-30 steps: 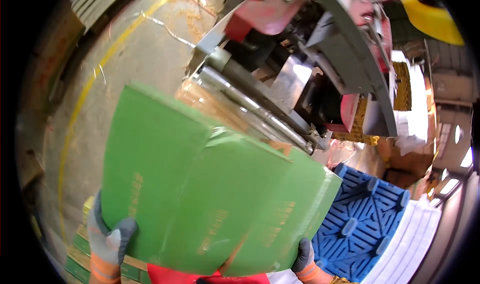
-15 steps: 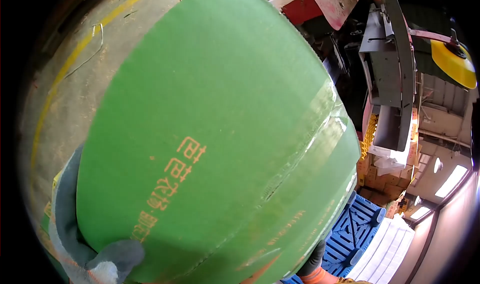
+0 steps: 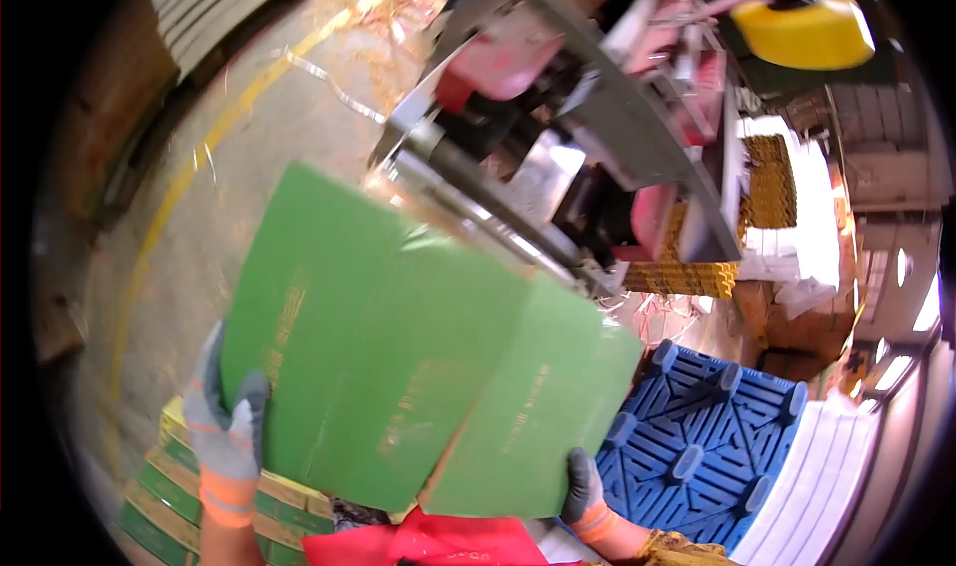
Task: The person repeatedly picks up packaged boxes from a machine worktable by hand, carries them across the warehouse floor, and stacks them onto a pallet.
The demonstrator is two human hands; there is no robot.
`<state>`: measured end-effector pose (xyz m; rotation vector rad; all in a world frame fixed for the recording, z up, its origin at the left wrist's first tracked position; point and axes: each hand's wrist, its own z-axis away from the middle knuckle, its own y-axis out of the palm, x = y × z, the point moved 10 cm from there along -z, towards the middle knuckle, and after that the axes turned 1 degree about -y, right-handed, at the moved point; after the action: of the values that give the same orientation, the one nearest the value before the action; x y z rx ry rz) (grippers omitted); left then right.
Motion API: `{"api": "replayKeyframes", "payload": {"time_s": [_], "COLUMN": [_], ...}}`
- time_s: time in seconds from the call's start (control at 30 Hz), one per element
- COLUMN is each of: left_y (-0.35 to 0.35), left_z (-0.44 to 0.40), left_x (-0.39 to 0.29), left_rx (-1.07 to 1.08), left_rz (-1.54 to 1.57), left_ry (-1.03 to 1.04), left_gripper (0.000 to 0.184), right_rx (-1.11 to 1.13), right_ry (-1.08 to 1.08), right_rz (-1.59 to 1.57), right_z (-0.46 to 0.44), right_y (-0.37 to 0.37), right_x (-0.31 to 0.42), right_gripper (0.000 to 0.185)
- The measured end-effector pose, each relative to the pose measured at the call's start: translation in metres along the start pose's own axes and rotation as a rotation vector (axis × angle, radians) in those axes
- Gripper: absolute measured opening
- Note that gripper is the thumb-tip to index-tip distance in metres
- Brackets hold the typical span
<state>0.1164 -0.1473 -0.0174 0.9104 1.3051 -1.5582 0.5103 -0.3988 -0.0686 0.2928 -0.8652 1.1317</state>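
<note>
A flattened green cardboard box (image 3: pixel 363 337) with faint orange print spans the middle of the view, creased into panels, with a slit at its lower edge. My left hand (image 3: pixel 229 402), in a grey glove with an orange cuff, is closed on its left edge, thumb across the front face. At the lower right corner my right hand (image 3: pixel 582 488), gloved alike, grips the edge; its other fingers are hidden behind the board. The board's far edge comes up against a metal machine (image 3: pixel 637 128); I cannot tell whether they touch.
A blue plastic pallet (image 3: pixel 687 456) lies on the right beside white stacked sheets (image 3: pixel 817 476). Stacked green boards (image 3: pixel 164 496) are at the lower left. A yellow disc (image 3: pixel 807 28) projects above the machine. Loose straps (image 3: pixel 334 86) lie on the concrete floor near a yellow line.
The green cardboard has moved away from my face, down and toward the machine, and shows smaller. Both hands keep their hold. My view has turned, bringing more machine and pallet into sight.
</note>
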Motion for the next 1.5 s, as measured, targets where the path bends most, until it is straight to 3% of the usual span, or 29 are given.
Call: {"api": "replayKeyframes", "payload": {"time_s": [0.03,0.07,0.13,0.23,0.33,0.4,0.47,0.53,0.57,0.67,0.77,0.87,0.97,1.1,1.17,1.3,1.37,1.4,1.47,1.5], "left_y": [0.003,0.001,0.007,0.004,0.005,-0.008,0.004,-0.002,-0.011,-0.035,-0.023,-0.029,-0.013,0.03,0.04,0.02,0.009,0.002,0.017,0.012], "left_z": [-0.001,-0.003,-0.005,-0.007,-0.022,-0.027,-0.02,-0.015,-0.016,0.009,0.038,0.064,0.086,0.099,0.106,0.122,0.133,0.131,0.13,0.131], "left_x": [0.001,0.009,-0.002,-0.002,-0.005,0.009,-0.016,-0.011,-0.002,0.018,0.011,0.024,0.023,0.0,-0.003,0.032,0.056,0.066,0.035,0.04], "left_rx": [0.001,0.04,0.08,0.12,0.085,0.037,-0.075,-0.147,-0.101,-0.232,-0.275,-0.246,-0.114,0.134,0.196,0.268,0.29,0.284,0.252,0.245], "left_rz": [0.06,0.021,0.065,-0.189,-0.303,-0.55,-0.565,-0.479,-0.586,-0.616,-0.498,-0.453,-0.437,-0.381,-0.317,-0.064,0.088,0.083,0.001,0.029], "left_ry": [0.002,0.011,0.066,0.061,-0.051,-0.103,-0.154,-0.307,-0.287,-0.279,-0.388,-0.591,-0.796,-0.813,-0.793,-0.803,-0.815,-0.726,-0.653,-0.625], "left_gripper": [0.072,0.072,0.065,0.05,0.045,0.045,0.045,0.046,0.048,0.048,0.05,0.062,0.08,0.086,0.086,0.08,0.076,0.074,0.065,0.064], "right_rx": [0.0,-0.003,-0.009,0.072,0.013,0.031,0.091,0.193,0.258,0.47,0.413,0.527,0.539,0.592,0.538,0.51,0.509,0.508,0.512,0.41], "right_ry": [-0.035,-0.009,-0.107,-0.07,-0.227,-0.103,-0.122,-0.272,-0.217,-0.035,-0.153,-0.133,-0.103,-0.109,-0.159,-0.221,-0.104,-0.073,-0.003,-0.195], "right_rz": [0.102,-0.071,-0.131,-0.283,-0.267,-0.498,-0.48,-0.241,-0.29,-0.41,-0.292,-0.187,-0.041,-0.073,0.008,-0.185,-0.246,-0.271,-0.313,-0.082], "right_z": [0.0,-0.001,-0.005,-0.009,-0.009,-0.011,-0.023,-0.026,-0.037,-0.046,-0.057,-0.063,-0.068,-0.077,-0.077,-0.071,-0.058,-0.055,-0.038,-0.04], "right_y": [0.004,0.009,0.014,0.019,0.014,0.029,0.022,0.002,0.008,0.042,0.003,0.002,-0.003,-0.009,-0.014,-0.022,-0.022,-0.02,-0.017,-0.012], "right_x": [0.013,0.01,0.025,0.021,0.028,-0.009,0.005,0.063,0.053,-0.005,0.04,0.041,0.032,0.034,0.037,0.064,0.066,0.067,0.067,0.044], "right_gripper": [0.036,0.036,0.039,0.053,0.07,0.08,0.086,0.085,0.09,0.104,0.103,0.117,0.121,0.123,0.121,0.117,0.116,0.115,0.113,0.109]}}
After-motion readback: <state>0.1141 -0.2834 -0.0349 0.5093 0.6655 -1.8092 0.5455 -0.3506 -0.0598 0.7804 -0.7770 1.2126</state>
